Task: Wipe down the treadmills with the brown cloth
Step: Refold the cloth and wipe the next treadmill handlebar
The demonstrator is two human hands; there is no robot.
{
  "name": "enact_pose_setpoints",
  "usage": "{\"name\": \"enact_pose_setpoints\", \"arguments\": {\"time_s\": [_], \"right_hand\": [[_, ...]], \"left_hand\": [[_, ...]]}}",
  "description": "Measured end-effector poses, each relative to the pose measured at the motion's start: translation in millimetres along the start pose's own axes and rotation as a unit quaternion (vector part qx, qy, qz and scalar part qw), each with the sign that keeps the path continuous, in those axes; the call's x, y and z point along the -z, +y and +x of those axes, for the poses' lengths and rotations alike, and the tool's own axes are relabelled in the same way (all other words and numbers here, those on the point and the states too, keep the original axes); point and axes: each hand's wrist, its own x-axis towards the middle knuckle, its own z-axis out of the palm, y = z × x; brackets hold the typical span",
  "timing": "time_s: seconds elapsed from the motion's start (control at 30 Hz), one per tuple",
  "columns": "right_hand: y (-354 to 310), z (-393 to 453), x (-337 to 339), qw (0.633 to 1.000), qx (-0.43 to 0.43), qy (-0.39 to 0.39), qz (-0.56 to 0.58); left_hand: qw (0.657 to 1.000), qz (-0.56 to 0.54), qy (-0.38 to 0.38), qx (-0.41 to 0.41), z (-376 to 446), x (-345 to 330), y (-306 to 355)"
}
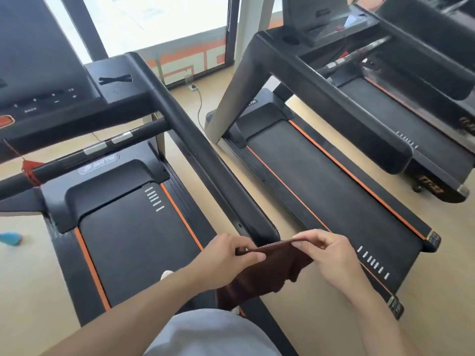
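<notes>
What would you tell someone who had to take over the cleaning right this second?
Left hand and right hand each pinch the top edge of the brown cloth, stretched between them in the air; the rest hangs down. It touches no machine. You stand on the near treadmill; the next treadmill is to your right. No wiping shows. Left: wipe the treadmills.

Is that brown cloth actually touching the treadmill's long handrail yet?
Cannot tell. In the head view both hands pinch the brown cloth by its top edge, and it overlaps the end of the handrail, so contact or gap is hidden.
</notes>
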Motion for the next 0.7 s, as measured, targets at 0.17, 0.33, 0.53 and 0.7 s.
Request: {"name": "enact_pose_setpoints", "arguments": {"time_s": [0.17,0.33,0.53,0.7], "right_hand": [[-38.3,48.2,-4.3,0.991,0.126,0.006,-0.055],[-63.0,97.9,-59.4,0.949,0.232,0.051,-0.205],[13.0,78.0,-106.6,0.954,0.019,-0.046,-0.297],[12.6,80.5,-121.6,0.92,0.093,0.039,-0.379]], "left_hand": [[0.991,-0.03,0.127,0.016,5.1,18.8,10.0],[0.921,-0.041,0.371,0.11,24.5,47.8,-18.5],[0.93,-0.085,0.316,0.169,9.4,29.5,-51.1],[0.926,-0.144,0.286,0.201,2.7,2.0,-68.6]]}}
